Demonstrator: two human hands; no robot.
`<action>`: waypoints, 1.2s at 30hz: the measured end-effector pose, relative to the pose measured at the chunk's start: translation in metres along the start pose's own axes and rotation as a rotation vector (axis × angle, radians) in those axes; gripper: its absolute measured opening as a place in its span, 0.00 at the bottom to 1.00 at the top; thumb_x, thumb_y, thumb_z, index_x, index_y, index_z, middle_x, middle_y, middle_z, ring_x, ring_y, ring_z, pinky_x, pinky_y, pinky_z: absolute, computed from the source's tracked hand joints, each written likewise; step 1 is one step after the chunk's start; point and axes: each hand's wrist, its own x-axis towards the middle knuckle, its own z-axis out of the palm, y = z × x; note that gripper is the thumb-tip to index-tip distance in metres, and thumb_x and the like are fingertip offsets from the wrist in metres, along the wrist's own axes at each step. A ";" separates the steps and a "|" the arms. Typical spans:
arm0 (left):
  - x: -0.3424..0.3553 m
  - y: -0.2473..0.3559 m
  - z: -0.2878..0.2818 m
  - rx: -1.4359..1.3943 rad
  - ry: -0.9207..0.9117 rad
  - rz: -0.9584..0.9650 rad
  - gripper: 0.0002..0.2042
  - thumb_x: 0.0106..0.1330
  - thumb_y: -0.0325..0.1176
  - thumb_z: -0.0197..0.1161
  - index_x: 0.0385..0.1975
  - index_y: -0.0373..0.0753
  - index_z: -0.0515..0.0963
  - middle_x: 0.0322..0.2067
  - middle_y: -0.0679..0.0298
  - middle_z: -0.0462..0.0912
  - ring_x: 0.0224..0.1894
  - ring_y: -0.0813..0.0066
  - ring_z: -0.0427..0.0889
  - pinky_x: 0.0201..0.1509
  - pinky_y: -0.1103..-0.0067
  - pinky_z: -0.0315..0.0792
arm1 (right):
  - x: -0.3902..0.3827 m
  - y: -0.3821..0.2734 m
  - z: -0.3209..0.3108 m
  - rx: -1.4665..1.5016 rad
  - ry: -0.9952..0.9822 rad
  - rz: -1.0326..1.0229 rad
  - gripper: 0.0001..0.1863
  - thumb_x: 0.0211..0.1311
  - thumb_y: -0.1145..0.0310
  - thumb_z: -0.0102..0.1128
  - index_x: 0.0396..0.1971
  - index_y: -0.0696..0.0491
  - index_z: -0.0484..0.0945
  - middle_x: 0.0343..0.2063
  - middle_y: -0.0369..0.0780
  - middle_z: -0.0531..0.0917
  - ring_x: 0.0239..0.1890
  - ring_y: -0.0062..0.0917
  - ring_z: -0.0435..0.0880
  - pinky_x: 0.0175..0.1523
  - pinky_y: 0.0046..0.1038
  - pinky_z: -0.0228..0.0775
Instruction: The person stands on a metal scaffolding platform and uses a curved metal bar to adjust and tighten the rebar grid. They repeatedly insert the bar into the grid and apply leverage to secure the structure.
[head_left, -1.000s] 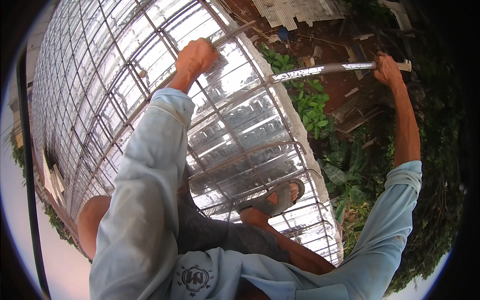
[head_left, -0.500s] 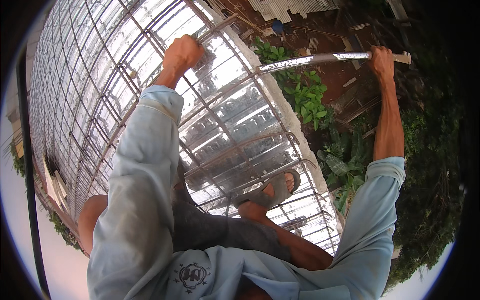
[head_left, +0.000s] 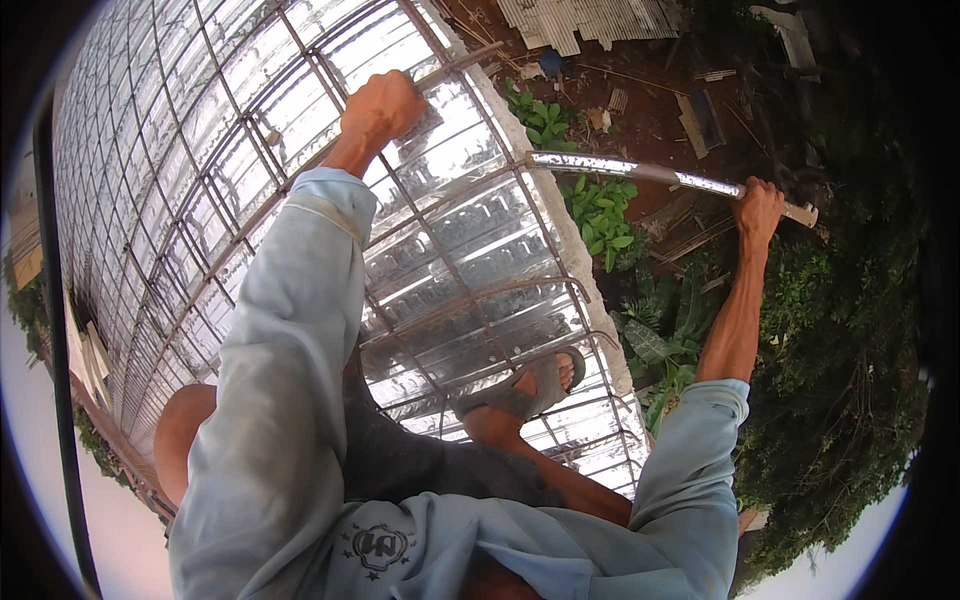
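My left hand (head_left: pixel 383 105) is closed around a rusty steel bar (head_left: pixel 455 65) of a rebar grid (head_left: pixel 300 170) that lies over shiny corrugated metal decking (head_left: pixel 470 215). My right hand (head_left: pixel 757 208) grips a long silvery metal strip (head_left: pixel 640 172) near its outer end, out past the deck's edge. The strip runs from the deck edge rightward over the drop. My foot in a grey sandal (head_left: pixel 520 390) rests on the grid. Both arms wear light blue sleeves.
The deck ends at a pale concrete edge (head_left: pixel 575 250); beyond it the ground lies far below with green plants (head_left: pixel 600 210), red soil, scrap boards (head_left: pixel 700 120) and corrugated sheets (head_left: pixel 590 18). Dense bushes (head_left: pixel 840 340) fill the right side.
The view has tilted, so both hands sit lower in the picture. My right hand and the strip's outer end have dropped lower and further right; my left hand keeps hold of the bar.
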 end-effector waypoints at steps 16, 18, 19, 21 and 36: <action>-0.003 0.007 -0.006 0.073 -0.083 0.033 0.18 0.64 0.40 0.58 0.45 0.35 0.86 0.43 0.45 0.88 0.48 0.45 0.88 0.54 0.59 0.80 | 0.011 -0.002 0.010 -0.205 -0.343 -0.074 0.16 0.63 0.63 0.62 0.48 0.52 0.83 0.50 0.43 0.85 0.58 0.41 0.82 0.68 0.44 0.70; 0.000 0.004 -0.002 0.074 -0.066 0.092 0.18 0.63 0.40 0.57 0.43 0.34 0.86 0.43 0.44 0.88 0.47 0.42 0.87 0.54 0.59 0.80 | 0.004 -0.003 0.018 -0.234 -0.411 0.095 0.11 0.60 0.66 0.58 0.37 0.53 0.85 0.44 0.44 0.86 0.55 0.37 0.83 0.64 0.37 0.72; 0.000 0.001 -0.005 0.082 -0.058 0.092 0.18 0.63 0.40 0.57 0.43 0.34 0.86 0.43 0.43 0.88 0.47 0.42 0.87 0.54 0.59 0.80 | 0.005 -0.009 0.013 -0.206 -0.380 0.136 0.10 0.60 0.67 0.58 0.37 0.53 0.85 0.44 0.45 0.86 0.54 0.38 0.83 0.64 0.37 0.72; -0.004 0.003 -0.006 0.078 -0.040 0.094 0.18 0.63 0.40 0.57 0.43 0.34 0.86 0.43 0.43 0.88 0.47 0.41 0.87 0.54 0.58 0.80 | 0.005 -0.010 -0.001 -0.184 -0.278 0.098 0.09 0.60 0.69 0.57 0.36 0.53 0.85 0.41 0.45 0.87 0.51 0.40 0.84 0.59 0.38 0.75; 0.008 -0.002 0.016 0.160 0.133 0.049 0.21 0.64 0.43 0.58 0.48 0.34 0.85 0.48 0.43 0.86 0.51 0.43 0.86 0.57 0.59 0.78 | 0.013 0.020 0.011 -0.096 -0.300 -0.086 0.21 0.62 0.59 0.63 0.54 0.49 0.81 0.50 0.46 0.85 0.54 0.42 0.84 0.64 0.46 0.71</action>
